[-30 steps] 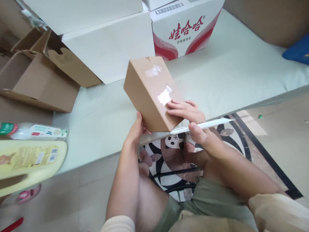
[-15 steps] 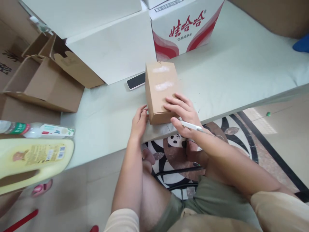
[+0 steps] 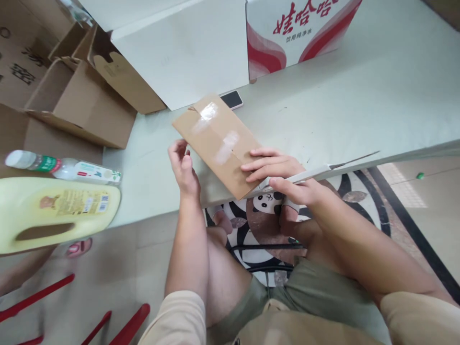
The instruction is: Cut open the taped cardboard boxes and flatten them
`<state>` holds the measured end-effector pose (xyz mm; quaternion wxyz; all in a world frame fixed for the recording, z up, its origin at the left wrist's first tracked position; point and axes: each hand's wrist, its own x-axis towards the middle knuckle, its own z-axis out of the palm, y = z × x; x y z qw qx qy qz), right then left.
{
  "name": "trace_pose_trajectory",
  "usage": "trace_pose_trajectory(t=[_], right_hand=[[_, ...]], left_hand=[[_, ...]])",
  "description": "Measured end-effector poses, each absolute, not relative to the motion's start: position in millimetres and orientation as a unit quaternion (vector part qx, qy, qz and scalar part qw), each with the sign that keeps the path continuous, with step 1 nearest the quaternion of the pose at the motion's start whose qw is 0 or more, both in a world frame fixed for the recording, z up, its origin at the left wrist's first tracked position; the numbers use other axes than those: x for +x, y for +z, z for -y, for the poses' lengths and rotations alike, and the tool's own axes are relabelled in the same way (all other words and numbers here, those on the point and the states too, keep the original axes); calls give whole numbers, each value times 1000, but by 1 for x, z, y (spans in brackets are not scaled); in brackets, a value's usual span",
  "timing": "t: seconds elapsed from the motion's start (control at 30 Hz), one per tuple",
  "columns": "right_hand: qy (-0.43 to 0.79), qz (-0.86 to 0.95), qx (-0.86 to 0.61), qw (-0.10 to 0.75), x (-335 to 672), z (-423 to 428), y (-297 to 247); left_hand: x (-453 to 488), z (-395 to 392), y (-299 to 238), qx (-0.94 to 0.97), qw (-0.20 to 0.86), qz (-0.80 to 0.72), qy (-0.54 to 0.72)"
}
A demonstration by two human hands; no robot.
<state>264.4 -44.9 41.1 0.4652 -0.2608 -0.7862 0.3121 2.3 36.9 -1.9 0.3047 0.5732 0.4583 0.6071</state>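
A small brown cardboard box (image 3: 219,143) with clear tape patches lies tilted on the pale green table (image 3: 341,105), near its front edge. My right hand (image 3: 278,172) presses flat fingers on the box's near end while thumb and forefinger pinch a thin white pen-like tool (image 3: 309,173). My left hand (image 3: 183,165) hovers just left of the box, fingers loosely curled and apart from it, holding nothing.
A phone (image 3: 232,99) lies behind the box. Beyond stand a large white carton (image 3: 179,52) and a red-and-white printed carton (image 3: 298,33). Open brown boxes (image 3: 79,96) sit at left, with a water bottle (image 3: 61,165) and a yellow jug (image 3: 53,211).
The box was lowered from a raised tilt onto the table, then turned so its long side runs diagonally. My left hand came off the box's side. The view shifted right.
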Motion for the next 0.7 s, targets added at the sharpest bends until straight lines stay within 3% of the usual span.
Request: trace_pose_trajectory(t=[0.43,0.57,0.7], right_hand=[[299,796,-259,458,259,59,46],[348,754,-255,495,260,64,46],[404,665,-283,561,262,66,50]], left_hand=[[8,-41,17,554,347,-406,638],[14,-33,9,546,365,-456,601],[21,-29,3,586,305,-443,606]])
